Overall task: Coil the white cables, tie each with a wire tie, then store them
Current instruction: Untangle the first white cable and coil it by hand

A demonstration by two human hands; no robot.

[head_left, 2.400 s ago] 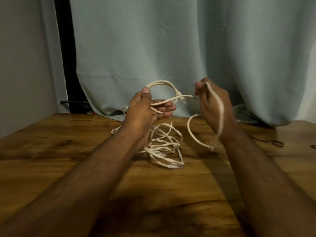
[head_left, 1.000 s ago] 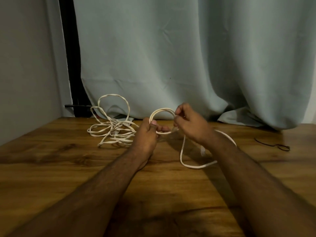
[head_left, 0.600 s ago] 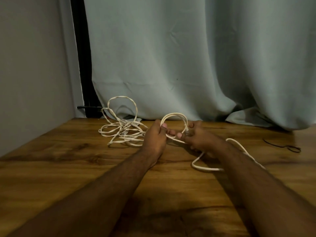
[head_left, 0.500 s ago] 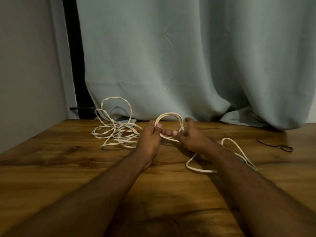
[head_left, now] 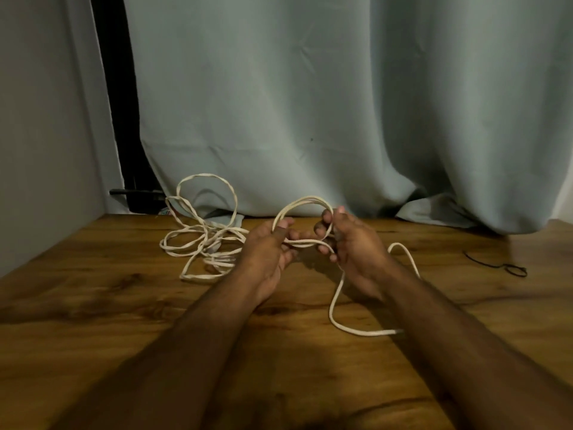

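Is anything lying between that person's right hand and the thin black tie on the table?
Nothing visible does. Bare wooden table separates the right hand, which grips the white cable loop, from the thin black wire tie to its right.

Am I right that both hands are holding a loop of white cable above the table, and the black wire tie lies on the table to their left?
Not quite. The left hand and right hand do hold the white cable loop, but the head view shows the black wire tie on the table to their right.
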